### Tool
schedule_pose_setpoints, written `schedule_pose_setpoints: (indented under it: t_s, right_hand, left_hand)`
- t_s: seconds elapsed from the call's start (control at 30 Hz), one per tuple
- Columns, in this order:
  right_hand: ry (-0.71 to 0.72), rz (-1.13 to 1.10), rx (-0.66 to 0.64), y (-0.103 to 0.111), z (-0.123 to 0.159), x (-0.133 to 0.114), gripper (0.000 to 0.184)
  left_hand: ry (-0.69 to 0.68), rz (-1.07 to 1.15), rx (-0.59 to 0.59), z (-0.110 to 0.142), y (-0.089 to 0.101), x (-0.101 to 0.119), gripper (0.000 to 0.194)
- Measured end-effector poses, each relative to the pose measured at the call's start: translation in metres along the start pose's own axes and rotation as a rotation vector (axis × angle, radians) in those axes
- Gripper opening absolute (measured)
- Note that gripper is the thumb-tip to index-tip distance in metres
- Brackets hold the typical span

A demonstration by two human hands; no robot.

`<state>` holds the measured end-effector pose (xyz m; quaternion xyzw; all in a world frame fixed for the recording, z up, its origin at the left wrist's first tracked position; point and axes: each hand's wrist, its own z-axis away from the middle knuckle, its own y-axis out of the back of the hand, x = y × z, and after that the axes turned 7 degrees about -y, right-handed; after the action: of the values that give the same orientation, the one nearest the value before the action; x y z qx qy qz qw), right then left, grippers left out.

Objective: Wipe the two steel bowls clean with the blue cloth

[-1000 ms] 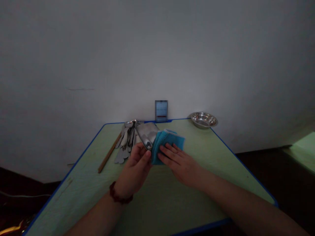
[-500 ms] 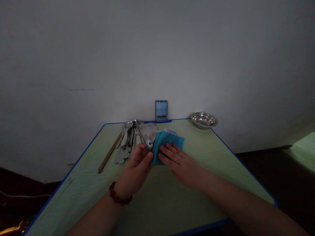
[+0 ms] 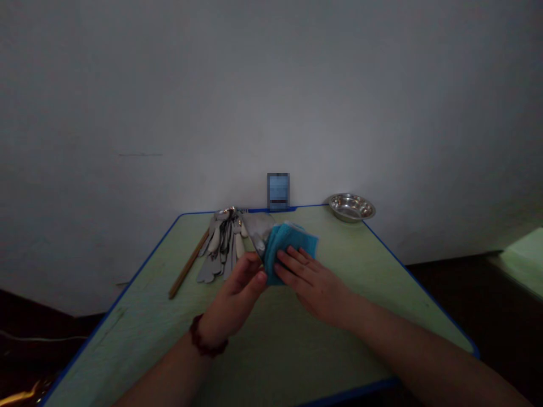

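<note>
A shiny metal spatula (image 3: pixel 258 226) with a broad head is tilted up over the table, its head pointing away from me. Its handle is hidden behind a folded blue cloth (image 3: pixel 291 243). My left hand (image 3: pixel 237 288), with a dark red beaded bracelet on the wrist, has thumb and fingers closed at the spatula's lower end, beside the cloth's left edge. My right hand (image 3: pixel 314 282) holds the cloth against the spatula, its fingers laid across the front and the thumb out of sight.
Left of the spatula lies a pile of metal cutlery (image 3: pixel 223 243), with a wooden stick (image 3: pixel 189 263) beside it. A steel bowl (image 3: pixel 351 207) sits at the far right corner. A blurred-out screen (image 3: pixel 278 191) stands against the wall behind the blue-edged green table (image 3: pixel 382 271).
The spatula head has turned, showing narrower and shifted slightly right. My left fingers have moved a little right and down along it. My right hand and the cloth have hardly moved.
</note>
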<state>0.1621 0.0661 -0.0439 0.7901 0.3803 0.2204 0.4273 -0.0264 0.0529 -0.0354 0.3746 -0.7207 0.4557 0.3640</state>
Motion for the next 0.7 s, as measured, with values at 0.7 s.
schedule_pose_setpoints:
  t_s: [0.7]
  right_hand:
    - [-0.006, -0.005, 0.006, 0.003, -0.001, -0.004, 0.047]
  left_hand:
    - [-0.003, -0.056, -0.037, -0.002, -0.011, 0.009, 0.03]
